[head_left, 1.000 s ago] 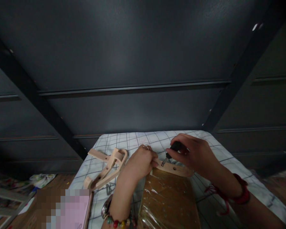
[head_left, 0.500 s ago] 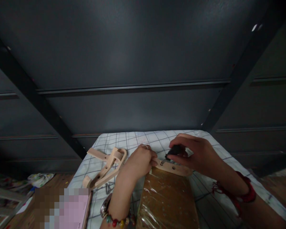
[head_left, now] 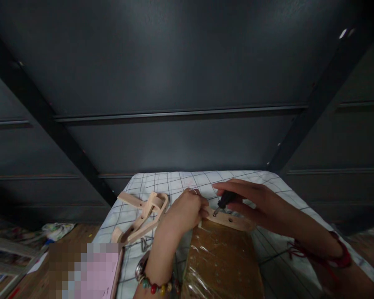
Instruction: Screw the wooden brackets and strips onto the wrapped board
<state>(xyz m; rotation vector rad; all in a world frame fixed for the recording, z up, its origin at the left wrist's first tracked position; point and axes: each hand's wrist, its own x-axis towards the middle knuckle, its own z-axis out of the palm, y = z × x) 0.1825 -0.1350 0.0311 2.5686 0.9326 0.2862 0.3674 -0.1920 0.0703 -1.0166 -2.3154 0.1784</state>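
Note:
A pale wooden strip with holes lies across the far end of a brown board wrapped in clear plastic. My left hand is closed on the strip's left end and presses it down. A short screwdriver with a black handle leans over the strip, its tip at a metal fitting in one hole. My right hand has the handle between thumb and fingers, the index finger stretched out along the top. A second hole in the strip shows to the right of the tip.
Several curved wooden pieces lie in a pile on the left of the white checked cloth. Small dark metal parts rest beside my left forearm. A pink sheet sits at the lower left. Behind stands a dark panel.
My right hand's fingers have loosened and stretched out along the screwdriver handle, which stands more tilted. My left hand stays on the strip. The whole view has shifted slightly.

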